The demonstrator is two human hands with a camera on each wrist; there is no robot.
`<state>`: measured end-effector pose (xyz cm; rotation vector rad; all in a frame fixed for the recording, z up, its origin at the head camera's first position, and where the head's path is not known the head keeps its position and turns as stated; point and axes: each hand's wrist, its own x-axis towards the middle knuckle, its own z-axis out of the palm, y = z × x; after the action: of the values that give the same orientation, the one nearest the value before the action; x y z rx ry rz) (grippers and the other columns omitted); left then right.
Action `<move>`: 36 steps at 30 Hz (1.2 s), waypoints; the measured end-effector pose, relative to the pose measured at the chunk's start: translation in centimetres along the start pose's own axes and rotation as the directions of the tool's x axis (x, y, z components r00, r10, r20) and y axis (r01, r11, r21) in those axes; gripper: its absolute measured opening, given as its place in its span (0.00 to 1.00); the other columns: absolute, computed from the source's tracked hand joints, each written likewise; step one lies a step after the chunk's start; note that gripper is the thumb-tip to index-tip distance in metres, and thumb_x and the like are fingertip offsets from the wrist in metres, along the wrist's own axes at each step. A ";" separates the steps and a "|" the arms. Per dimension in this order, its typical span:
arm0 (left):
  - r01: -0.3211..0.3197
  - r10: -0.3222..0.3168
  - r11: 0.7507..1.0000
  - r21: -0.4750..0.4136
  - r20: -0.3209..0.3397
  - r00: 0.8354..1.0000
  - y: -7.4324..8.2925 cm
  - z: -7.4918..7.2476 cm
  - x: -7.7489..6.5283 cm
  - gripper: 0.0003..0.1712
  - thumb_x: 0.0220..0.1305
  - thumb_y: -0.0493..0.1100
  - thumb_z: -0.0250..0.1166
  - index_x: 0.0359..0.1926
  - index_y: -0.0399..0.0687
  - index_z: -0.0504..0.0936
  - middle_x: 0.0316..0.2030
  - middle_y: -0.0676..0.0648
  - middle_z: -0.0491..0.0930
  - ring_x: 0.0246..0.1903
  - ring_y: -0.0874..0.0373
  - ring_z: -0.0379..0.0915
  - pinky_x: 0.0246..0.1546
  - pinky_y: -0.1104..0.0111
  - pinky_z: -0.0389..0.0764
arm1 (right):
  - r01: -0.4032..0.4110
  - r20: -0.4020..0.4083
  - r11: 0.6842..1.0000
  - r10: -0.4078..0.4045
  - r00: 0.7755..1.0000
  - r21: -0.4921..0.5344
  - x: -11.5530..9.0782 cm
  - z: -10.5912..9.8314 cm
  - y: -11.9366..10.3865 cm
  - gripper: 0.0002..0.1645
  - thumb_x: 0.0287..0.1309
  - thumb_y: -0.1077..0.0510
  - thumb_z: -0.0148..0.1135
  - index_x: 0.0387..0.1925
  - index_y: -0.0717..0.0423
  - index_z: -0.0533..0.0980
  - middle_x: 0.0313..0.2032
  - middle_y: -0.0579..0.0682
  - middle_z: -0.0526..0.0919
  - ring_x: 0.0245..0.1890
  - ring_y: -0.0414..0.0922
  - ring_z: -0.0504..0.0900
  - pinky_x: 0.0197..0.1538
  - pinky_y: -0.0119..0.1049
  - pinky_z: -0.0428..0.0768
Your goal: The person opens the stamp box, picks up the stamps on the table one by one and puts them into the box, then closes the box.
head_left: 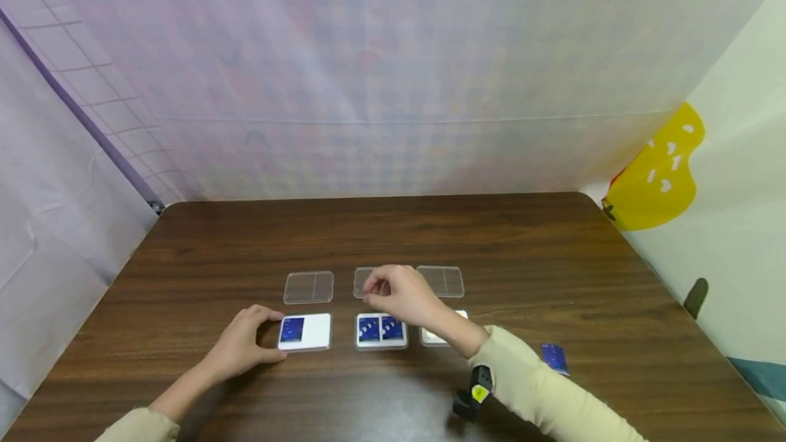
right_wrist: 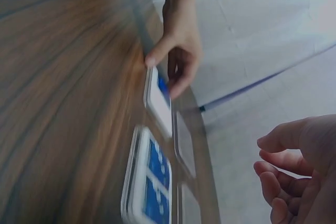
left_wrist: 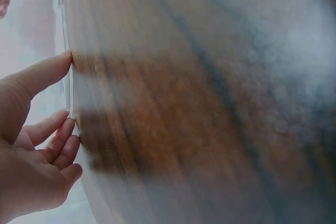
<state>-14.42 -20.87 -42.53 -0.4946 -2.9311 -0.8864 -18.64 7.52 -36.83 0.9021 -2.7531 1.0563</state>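
My left hand (head_left: pixel 245 342) holds the left end of a flat white case (head_left: pixel 316 331), thumb at the near corner and fingers at the far one. A dark blue card (head_left: pixel 292 329) covers that case's left half; the other half is plain white. In the right wrist view the same left hand (right_wrist: pixel 181 51) grips the case end. My right hand (head_left: pixel 396 290) hovers over the middle clear lid (head_left: pixel 364 277), fingers loosely bent, with a gap between thumb and index finger and nothing visible in it. Below it lies a middle case (head_left: pixel 381 345) with two blue moon-patterned cards (head_left: pixel 369 329).
A third case (head_left: pixel 432 340) is partly covered by my right forearm. Two more clear lids, the left lid (head_left: pixel 309 288) and right lid (head_left: pixel 445 282), lie behind the cases. A loose blue card (head_left: pixel 555 359) lies on the brown table (head_left: pixel 393 237) to the right.
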 end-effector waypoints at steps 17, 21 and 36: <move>0.012 -0.012 1.000 -0.012 0.006 1.000 -0.2 0.0 0.0 0.33 0.34 0.45 0.77 0.44 0.36 0.77 0.42 0.43 0.76 0.46 0.44 0.68 0.49 0.49 0.69 | -0.110 0.036 0.994 0.111 0.993 -0.025 -6.6 -5.7 6.5 0.02 0.47 0.60 0.65 0.26 0.53 0.79 0.23 0.39 0.78 0.23 0.32 0.72 0.26 0.26 0.72; 0.010 -0.010 1.000 -0.007 0.005 1.000 -0.3 0.1 0.0 0.33 0.34 0.46 0.77 0.44 0.37 0.78 0.41 0.44 0.76 0.46 0.44 0.69 0.49 0.49 0.69 | -0.163 0.049 0.987 0.163 0.985 -0.016 -8.4 -7.5 7.5 0.03 0.51 0.59 0.63 0.28 0.55 0.79 0.23 0.40 0.78 0.23 0.34 0.72 0.25 0.28 0.73; 0.018 -0.018 1.000 -0.010 0.010 1.000 0.0 0.0 -0.1 0.33 0.34 0.45 0.77 0.44 0.36 0.77 0.42 0.42 0.75 0.46 0.43 0.68 0.49 0.48 0.69 | -0.195 0.160 0.972 0.215 0.963 -0.133 -15.7 -11.7 14.0 0.20 0.48 0.49 0.66 0.39 0.57 0.76 0.37 0.49 0.80 0.29 0.33 0.73 0.30 0.29 0.74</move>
<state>-14.33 -20.89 -42.50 -0.4746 -2.9462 -0.9036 -14.99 31.11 -40.18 0.7381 -3.0718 0.8682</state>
